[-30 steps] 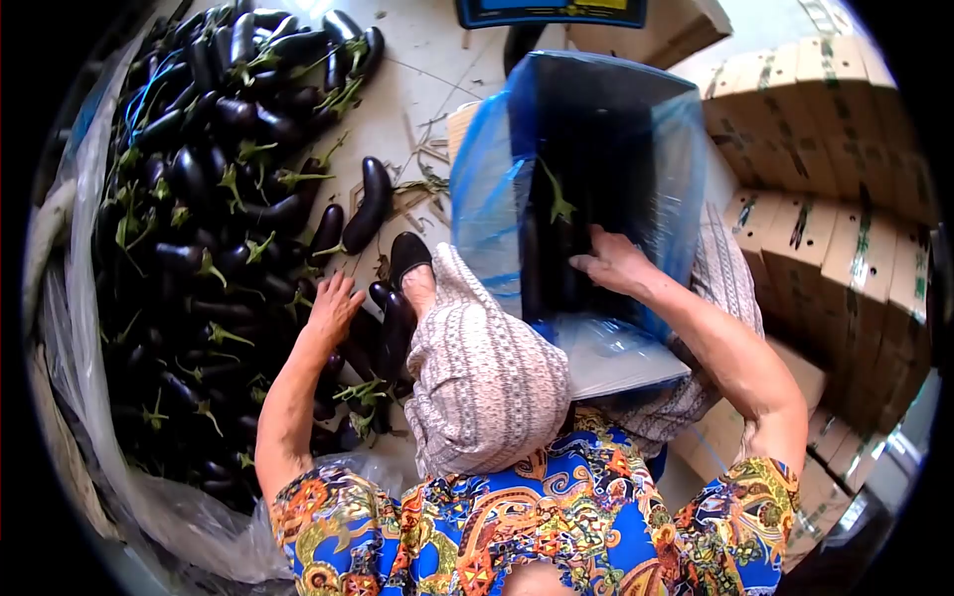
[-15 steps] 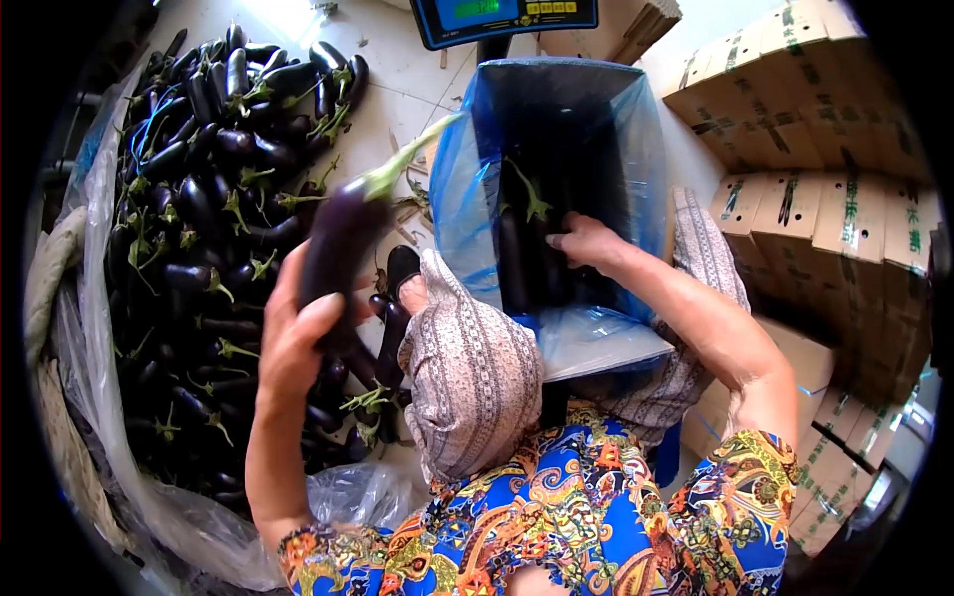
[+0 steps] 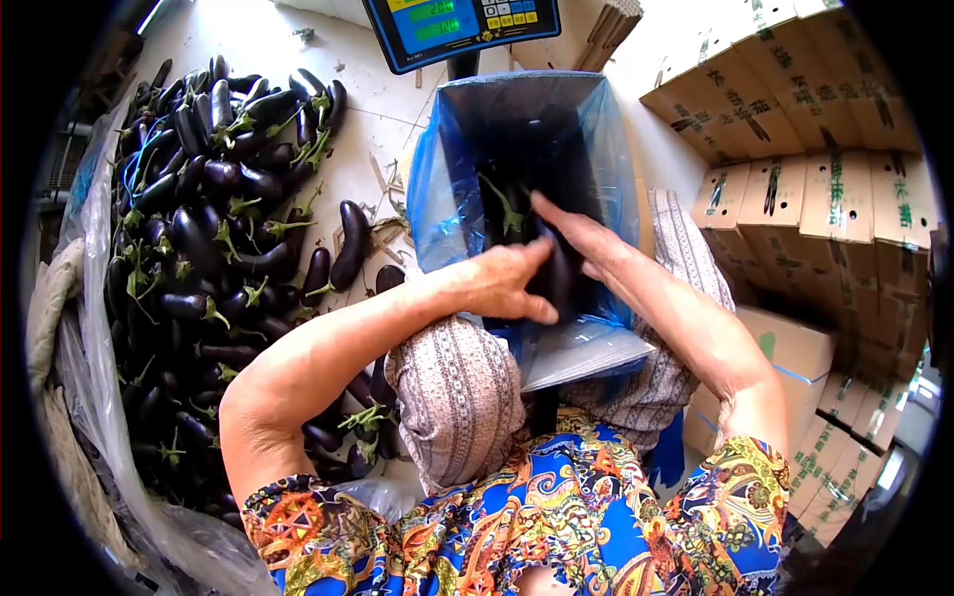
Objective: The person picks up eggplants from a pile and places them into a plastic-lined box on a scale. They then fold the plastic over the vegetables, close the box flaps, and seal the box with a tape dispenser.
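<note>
A carton [image 3: 477, 89] lined with blue plastic stands between my knees, with several dark purple eggplants inside; one shows a green stem [image 3: 509, 211]. My left hand [image 3: 502, 278] is over its near left part, thumb and fingers spread, the fingertips beside an eggplant [image 3: 562, 276] that is slightly blurred. From the right, my right hand [image 3: 574, 230] reaches in over that same eggplant, its fingers stretched forward and partly hiding it. The eggplant's far end is hidden beneath the right hand.
A large heap of eggplants [image 3: 199, 238] lies on plastic sheeting [image 3: 94, 397] at the left. One curved eggplant [image 3: 352, 245] rests on the floor beside it. Beyond the carton is a digital scale display [image 3: 462, 30]. Stacked cartons [image 3: 805, 199] line the right side.
My left hand has carried an eggplant from above the heap rightward into the lined carton, and its fingers have spread. My right hand has stayed inside the carton. The view has shifted slightly.
</note>
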The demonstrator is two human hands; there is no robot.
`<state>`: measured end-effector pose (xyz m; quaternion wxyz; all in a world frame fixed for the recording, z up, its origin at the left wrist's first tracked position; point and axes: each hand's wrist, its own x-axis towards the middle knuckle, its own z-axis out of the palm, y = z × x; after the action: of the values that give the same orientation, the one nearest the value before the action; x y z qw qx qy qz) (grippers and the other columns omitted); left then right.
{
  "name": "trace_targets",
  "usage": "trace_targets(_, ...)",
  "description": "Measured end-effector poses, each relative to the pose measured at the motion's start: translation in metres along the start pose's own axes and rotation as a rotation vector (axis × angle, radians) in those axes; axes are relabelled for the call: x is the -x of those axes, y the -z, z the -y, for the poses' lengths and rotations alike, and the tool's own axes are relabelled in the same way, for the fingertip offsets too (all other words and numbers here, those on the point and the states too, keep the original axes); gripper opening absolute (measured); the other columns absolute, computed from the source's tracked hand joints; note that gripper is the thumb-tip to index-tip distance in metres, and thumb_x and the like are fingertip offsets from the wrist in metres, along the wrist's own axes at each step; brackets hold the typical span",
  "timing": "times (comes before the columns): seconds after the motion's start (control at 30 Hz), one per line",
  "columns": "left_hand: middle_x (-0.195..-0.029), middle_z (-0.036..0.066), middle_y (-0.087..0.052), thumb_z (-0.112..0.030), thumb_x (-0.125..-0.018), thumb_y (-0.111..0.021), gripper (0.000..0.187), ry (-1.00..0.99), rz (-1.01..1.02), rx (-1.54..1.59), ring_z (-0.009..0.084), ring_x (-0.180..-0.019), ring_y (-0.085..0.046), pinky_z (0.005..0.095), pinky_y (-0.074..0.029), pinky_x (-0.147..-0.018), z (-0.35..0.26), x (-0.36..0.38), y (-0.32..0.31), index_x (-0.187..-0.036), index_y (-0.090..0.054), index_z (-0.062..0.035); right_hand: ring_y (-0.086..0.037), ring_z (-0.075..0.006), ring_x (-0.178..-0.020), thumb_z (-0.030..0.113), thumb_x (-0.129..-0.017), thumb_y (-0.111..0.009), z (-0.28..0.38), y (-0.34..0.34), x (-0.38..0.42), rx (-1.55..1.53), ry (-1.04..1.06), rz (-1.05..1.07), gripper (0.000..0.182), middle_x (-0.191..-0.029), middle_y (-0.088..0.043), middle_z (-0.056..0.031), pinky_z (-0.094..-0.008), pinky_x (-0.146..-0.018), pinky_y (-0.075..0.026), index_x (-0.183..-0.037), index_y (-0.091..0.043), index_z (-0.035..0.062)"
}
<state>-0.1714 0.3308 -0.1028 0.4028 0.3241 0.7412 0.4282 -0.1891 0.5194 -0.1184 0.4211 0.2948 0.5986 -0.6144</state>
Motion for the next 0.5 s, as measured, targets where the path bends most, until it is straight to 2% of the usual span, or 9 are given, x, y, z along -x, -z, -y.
trace_targets(0.03, -0.118, 0.025, -0.06, -0.032, -0.079, -0.075, 0.07, -0.067, 0.08, -0.03, 0.0424, -0.107, -0.059, 0.046, -0.046, -0.097, -0.004, 0.002, -0.001, -0.133, -0.045, 0.0021, -0.067, -0.0195, -0.08, 0.05, -0.089, -0.065, -0.008, -0.001, -0.017, 0.072, 0.119, 0.057, 0.054, -0.097, -0.07, -0.0122, -0.0303, -0.069, -0.054, -0.111, -0.065, 0.0001)
trace_targets(0.1, -0.12, 0.022, -0.06, -0.024, -0.076, -0.073, 0.058, -0.121, 0.241, -0.273, 0.0396, -0.112, -0.056, 0.0451, -0.045, -0.1, 0.006, -0.012, 0.001, -0.125, -0.055, 0.0007, -0.067, -0.0204, -0.081, 0.045, -0.089, -0.066, -0.005, 0.001, -0.016, 0.19, 0.074, 0.009, 0.053, -0.097, -0.069, -0.0147, -0.0321, -0.07, -0.054, -0.111, -0.064, -0.0034)
trace_targets(0.17, -0.125, 0.018, -0.059, -0.017, -0.074, -0.07, 0.05, -0.165, 0.12, -0.589, 0.0367, -0.119, -0.051, 0.0429, -0.044, -0.101, 0.018, -0.014, -0.001, -0.121, -0.06, -0.002, -0.067, -0.0218, -0.084, 0.044, -0.089, -0.066, -0.008, 0.006, -0.021, 0.119, 0.033, -0.049, 0.055, -0.099, -0.069, -0.0161, -0.0329, -0.073, -0.054, -0.112, -0.062, -0.0062)
trace_targets(0.2, -0.133, 0.015, -0.054, -0.013, -0.075, -0.067, 0.051, -0.128, 0.103, -0.68, 0.035, -0.123, -0.047, 0.0416, -0.044, -0.1, 0.019, -0.013, -0.005, -0.125, -0.059, -0.0064, -0.066, -0.0225, -0.085, 0.043, -0.089, -0.066, -0.009, 0.008, -0.026, 0.09, 0.015, -0.076, 0.056, -0.1, -0.069, -0.0168, -0.0333, -0.074, -0.054, -0.113, -0.061, -0.0075)
trace_targets(0.3, -0.131, 0.012, -0.054, -0.011, -0.075, -0.066, 0.055, -0.08, 0.13, -0.683, 0.0339, -0.119, -0.049, 0.0421, -0.044, -0.098, 0.021, -0.01, -0.008, -0.129, -0.057, -0.0108, -0.065, -0.0188, -0.083, 0.033, -0.094, -0.06, -0.023, 0.017, -0.046, 0.19, 0.086, -0.181, 0.04, -0.099, -0.069, -0.0129, -0.0314, -0.07, -0.053, -0.113, -0.062, -0.0021)
trace_targets(0.4, -0.123, 0.01, -0.054, -0.016, -0.078, -0.065, 0.057, -0.087, 0.129, -0.798, 0.03, -0.113, -0.05, 0.0426, -0.045, -0.094, 0.023, -0.013, -0.008, -0.133, -0.055, -0.0145, -0.066, -0.0228, -0.088, 0.036, -0.092, -0.062, -0.029, 0.022, -0.057, 0.252, 0.143, -0.157, 0.049, -0.1, -0.069, -0.0162, -0.035, -0.073, -0.054, -0.118, -0.058, -0.0046)
trace_targets(0.5, -0.116, 0.007, -0.053, -0.021, -0.08, -0.063, 0.052, -0.12, 0.012, -0.947, 0.0272, -0.111, -0.049, 0.0415, -0.046, -0.09, 0.039, -0.011, -0.015, -0.132, -0.057, -0.0172, -0.067, -0.0337, -0.095, 0.041, -0.089, -0.064, -0.028, 0.018, -0.04, 0.837, 0.401, -0.359, 0.057, -0.103, -0.068, -0.0237, -0.0412, -0.079, -0.053, -0.12, -0.054, -0.0059)
